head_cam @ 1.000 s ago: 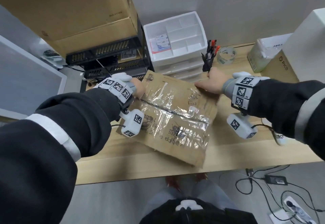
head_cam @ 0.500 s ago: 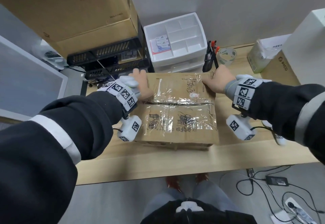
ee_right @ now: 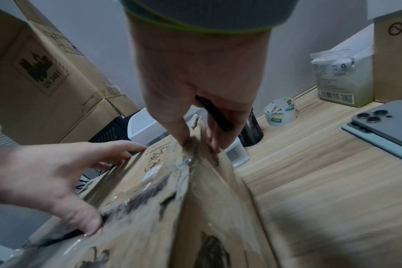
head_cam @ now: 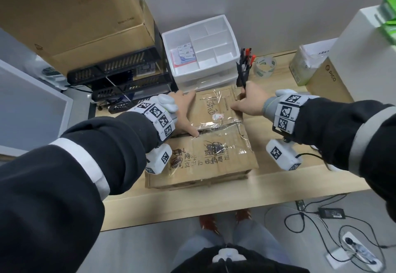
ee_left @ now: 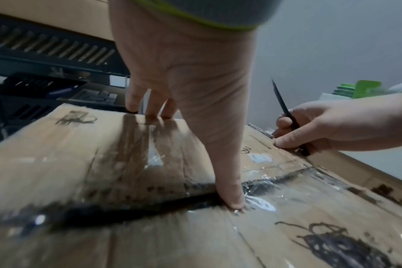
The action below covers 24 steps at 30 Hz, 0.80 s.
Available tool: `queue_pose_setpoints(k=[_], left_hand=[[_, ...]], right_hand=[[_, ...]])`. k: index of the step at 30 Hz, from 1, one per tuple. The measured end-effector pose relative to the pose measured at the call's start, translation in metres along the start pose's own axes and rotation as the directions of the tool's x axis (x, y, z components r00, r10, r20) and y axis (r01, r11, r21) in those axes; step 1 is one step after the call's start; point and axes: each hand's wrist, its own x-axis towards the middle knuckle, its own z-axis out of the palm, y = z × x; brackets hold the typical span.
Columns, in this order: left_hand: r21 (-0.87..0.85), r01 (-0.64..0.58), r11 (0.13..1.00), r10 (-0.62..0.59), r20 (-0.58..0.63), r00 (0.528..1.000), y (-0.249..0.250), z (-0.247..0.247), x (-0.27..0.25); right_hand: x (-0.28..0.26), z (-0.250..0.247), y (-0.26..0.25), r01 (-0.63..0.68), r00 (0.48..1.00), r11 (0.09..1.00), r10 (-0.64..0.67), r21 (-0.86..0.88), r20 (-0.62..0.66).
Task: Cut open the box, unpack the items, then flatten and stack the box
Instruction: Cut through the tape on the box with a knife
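Observation:
A brown cardboard box point(head_cam: 214, 161), sealed with clear tape, sits square on the wooden desk point(head_cam: 214, 197). My left hand point(head_cam: 188, 114) lies spread over its far flap. The thumb presses at the dark centre seam point(ee_left: 126, 215) and the straight fingers reach over the far edge. My right hand point(head_cam: 246, 101) is at the box's far right corner. It grips a thin black cutter point(ee_left: 287, 116), seen from the right wrist as a black cutter point(ee_right: 215, 114) across the palm, and its fingertips touch the corner edge.
Behind the box stand a white drawer organiser point(head_cam: 201, 54), a black mesh pen cup point(head_cam: 243, 73) and a tape roll point(head_cam: 264, 66). A big carton point(head_cam: 75, 15) tops black trays point(head_cam: 115, 67) at left. Two phones point(ee_right: 383, 123) lie at right.
The box has turned from a diagonal to square with the desk edge. My left thumb has come onto the seam. My right hand has shifted to the far right corner.

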Motion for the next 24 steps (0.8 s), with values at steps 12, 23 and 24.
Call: queue_pose_setpoints(k=[12,23,24], left_hand=[[0.121,-0.069,0.99,0.071,-0.014,0.997,0.032,-0.005,0.013],[0.059,-0.163,0.985,0.167,-0.065,0.984,0.081,-0.018,0.037],[0.066,-0.166,0.984,0.169,-0.055,0.984,0.081,-0.019,0.038]], right_hand=[[-0.026,-0.012,0.05,-0.101,0.982,0.976,0.066,0.195,0.179],[-0.042,-0.027,0.079,-0.118,0.963,0.992,0.102,0.051,0.248],[-0.043,-0.028,0.079,-0.114,0.959,0.992,0.097,0.05,0.268]])
